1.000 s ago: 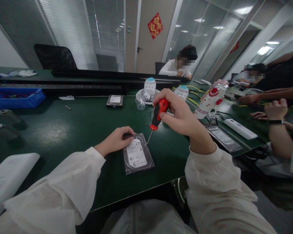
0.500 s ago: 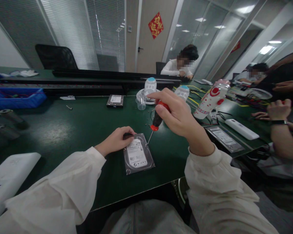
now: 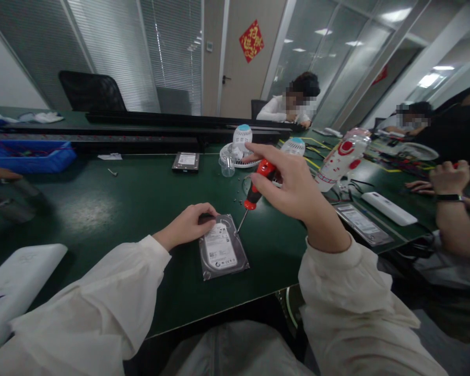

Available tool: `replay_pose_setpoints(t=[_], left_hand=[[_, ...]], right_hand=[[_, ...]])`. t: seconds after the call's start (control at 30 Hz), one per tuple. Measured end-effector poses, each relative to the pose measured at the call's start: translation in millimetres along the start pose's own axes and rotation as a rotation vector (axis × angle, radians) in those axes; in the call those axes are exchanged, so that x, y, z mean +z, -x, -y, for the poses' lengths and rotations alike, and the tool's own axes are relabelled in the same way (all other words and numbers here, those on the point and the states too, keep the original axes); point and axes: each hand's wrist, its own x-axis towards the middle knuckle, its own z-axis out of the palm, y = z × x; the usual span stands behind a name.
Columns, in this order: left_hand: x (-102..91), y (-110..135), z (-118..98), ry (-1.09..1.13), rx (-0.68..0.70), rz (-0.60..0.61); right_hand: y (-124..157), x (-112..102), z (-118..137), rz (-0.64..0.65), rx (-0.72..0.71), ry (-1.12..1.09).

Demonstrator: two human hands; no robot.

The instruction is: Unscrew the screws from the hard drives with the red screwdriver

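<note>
A hard drive (image 3: 221,248) lies label up on the green table near its front edge. My left hand (image 3: 191,224) is closed on the drive's far left corner, thumb on top, with the other fingers partly hidden at its edge. In my right hand (image 3: 290,180) is a screwdriver (image 3: 252,196) with a red and black handle. The screwdriver leans, its tip touching the drive's right edge. My index finger reaches over the handle top and my thumb lies beside the handle. Several tiny screws (image 3: 238,201) are scattered beyond the drive.
A second hard drive (image 3: 186,162) lies farther back, near a clear plastic cup (image 3: 227,166) and a white fan (image 3: 243,137). To the right are a bottle (image 3: 342,156), another drive (image 3: 363,223) and a power strip (image 3: 389,208). Far left, another person's hand (image 3: 2,173) is beside metal cans (image 3: 10,210).
My right hand's fingers have shifted and opened slightly around the screwdriver handle, while its tip stays at the drive's edge. Another person's hand has come in at the left by the cans.
</note>
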Motion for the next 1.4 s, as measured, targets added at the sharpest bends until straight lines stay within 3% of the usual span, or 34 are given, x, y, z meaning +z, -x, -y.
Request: replay_pose_setpoints(t=[0.1,0.27,0.5,0.83,1.03,1.27,1.4], left_hand=[[-0.5,0.3,-0.5,-0.001,-0.005,0.004],[-0.5,0.5,0.8,0.028,-0.007,0.013],[-1.0,0.8,2.7,0.031,0.004,0.023],[-2.0,-0.2,-1.1,0.027,0.014,0.013],[-1.9,-0.8,-4.1,0.022,0.009,0.001],[-2.9,0.2,-1.8,0.02,0.019,0.007],[-1.9,-0.3,-0.9,0.012,0.015,-0.004]], right_hand=[[-2.2,3.2,2.9,-0.033,-0.002,0.048],[-3.9,0.5,4.5,0.014,-0.127,-0.051],[-5.4,-0.9,6.5,0.025,0.008,0.061],[-7.5,-3.7,2.3,0.035,-0.057,-0.025],[-6.9,4.0,1.0,-0.119,-0.015,-0.021],[-5.9,-3.3,-1.2,0.013,-0.11,-0.082],[-7.7,-1.8,-1.1,-0.032,-0.064,0.014]])
